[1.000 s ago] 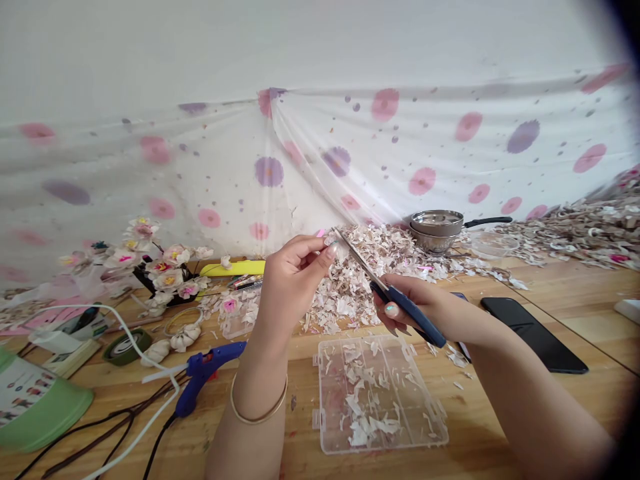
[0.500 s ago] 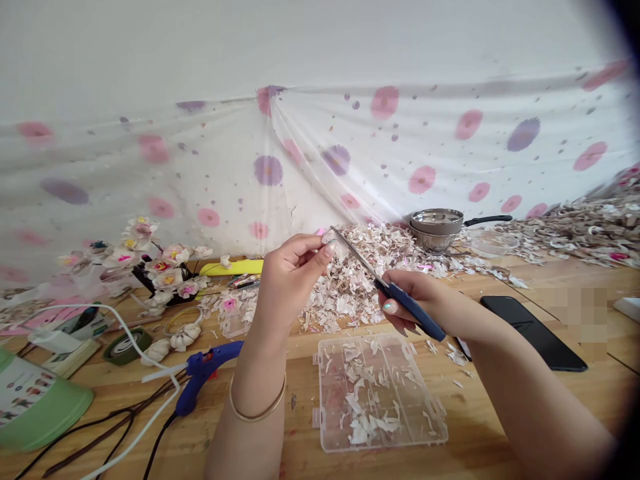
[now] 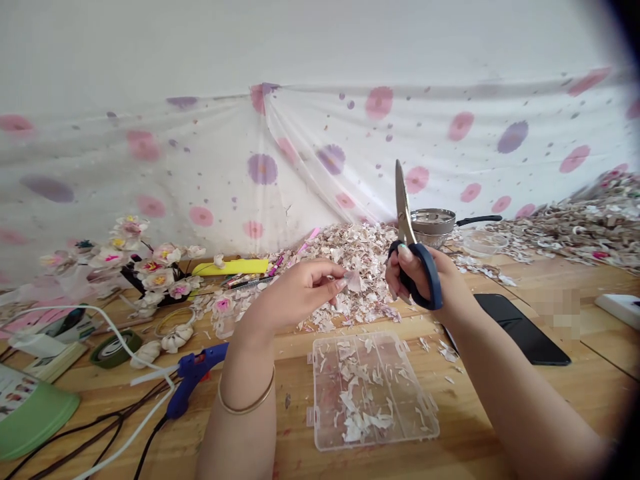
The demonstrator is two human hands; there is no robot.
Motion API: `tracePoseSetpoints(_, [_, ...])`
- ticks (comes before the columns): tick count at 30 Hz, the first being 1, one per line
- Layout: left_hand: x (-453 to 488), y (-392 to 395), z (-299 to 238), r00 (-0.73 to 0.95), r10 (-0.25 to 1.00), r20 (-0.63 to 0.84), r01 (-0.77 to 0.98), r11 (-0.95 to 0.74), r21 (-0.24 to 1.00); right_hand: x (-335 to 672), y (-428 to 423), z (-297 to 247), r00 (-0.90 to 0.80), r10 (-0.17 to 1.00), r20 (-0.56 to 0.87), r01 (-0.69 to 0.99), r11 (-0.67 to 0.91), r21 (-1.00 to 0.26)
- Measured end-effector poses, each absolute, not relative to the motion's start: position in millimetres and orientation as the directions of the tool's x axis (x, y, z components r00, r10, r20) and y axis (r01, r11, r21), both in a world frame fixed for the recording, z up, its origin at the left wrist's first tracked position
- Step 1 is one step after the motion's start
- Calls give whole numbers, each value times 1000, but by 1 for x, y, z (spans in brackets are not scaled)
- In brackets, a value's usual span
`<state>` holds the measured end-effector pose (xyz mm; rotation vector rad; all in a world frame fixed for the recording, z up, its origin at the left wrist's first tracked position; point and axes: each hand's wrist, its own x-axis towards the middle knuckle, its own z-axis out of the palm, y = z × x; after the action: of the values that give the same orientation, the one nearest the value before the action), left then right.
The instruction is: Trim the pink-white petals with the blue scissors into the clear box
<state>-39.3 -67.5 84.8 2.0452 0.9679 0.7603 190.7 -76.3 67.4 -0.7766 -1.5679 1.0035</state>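
My left hand [image 3: 295, 293] pinches a small pale papery flake [image 3: 354, 281] between thumb and fingertips, above a heap of similar flakes [image 3: 350, 263]. My right hand [image 3: 419, 277] grips blue-handled scissors [image 3: 425, 280] with the steel blades [image 3: 401, 200] pointing upward. The blades stand clear of the flake, to its right. A clear plastic compartment box [image 3: 373, 393] holding scattered flakes lies on the wooden table [image 3: 295, 347] below my hands. A thin bangle [image 3: 247, 393] circles my left wrist.
A blue glue gun [image 3: 193, 377] with cords lies left of the box. Further left stand pale handmade flowers [image 3: 157, 267]. A black phone [image 3: 520, 327] lies right, steel bowls [image 3: 433, 220] stand behind, and a spotted cloth [image 3: 320, 120] hangs at the back.
The scissors have left the flake and swung upright, rising with my right hand. My left hand has moved slightly lower, still pinching the flake. The view has shifted slightly.
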Motion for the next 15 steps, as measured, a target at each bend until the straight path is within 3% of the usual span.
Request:
tracePoseSetpoints(2, [-45, -58, 82, 561, 826, 55, 546, -419, 725, 193, -76, 70, -158, 903, 401, 13, 407, -913])
tracePoseSetpoints(4, [-52, -46, 78, 509, 855, -105, 753, -382, 535, 195, -76, 73, -126, 913, 389, 35, 396, -917])
tracePoseSetpoints(6, [-60, -33, 73, 380, 897, -228, 902, -304, 307, 196, -77, 74, -109, 903, 415, 64, 423, -904])
tracePoseSetpoints(8, [-72, -23, 66, 235, 927, -291, 965, -186, 186, 197, -77, 73, -77, 891, 448, 112, 454, -884])
tracePoseSetpoints(11, [-93, -14, 59, 75, 930, -360, 996, -51, 76, 197, -78, 69, -98, 892, 442, 186, 453, -872])
tracePoseSetpoints(15, [-114, -15, 60, 4, 921, -391, 1000, 4, 21, 196, -78, 67, -125, 887, 444, 229, 461, -857])
